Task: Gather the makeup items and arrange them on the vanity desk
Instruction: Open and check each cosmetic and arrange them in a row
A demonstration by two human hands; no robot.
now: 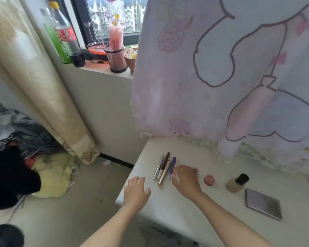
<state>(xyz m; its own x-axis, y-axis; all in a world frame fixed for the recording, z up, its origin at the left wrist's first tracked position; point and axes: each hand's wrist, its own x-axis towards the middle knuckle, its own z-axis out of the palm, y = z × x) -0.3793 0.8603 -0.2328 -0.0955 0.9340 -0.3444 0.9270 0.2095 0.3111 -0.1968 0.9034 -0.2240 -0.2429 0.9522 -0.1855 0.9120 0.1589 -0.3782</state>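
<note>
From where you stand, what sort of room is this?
Likely a bedroom corner: makeup sticks and a foundation bottle sit on a white vanity desk, a cartoon-print curtain hangs behind it, and bedding is heaped on the floor.

There is just one camera, and it sits on my head. It looks forward and down with a wide view. The desk (176,209) is close below me, on the right. My left hand (136,190) and right hand (185,180) reach in from the bottom. The window (114,16) is far, up top.
</note>
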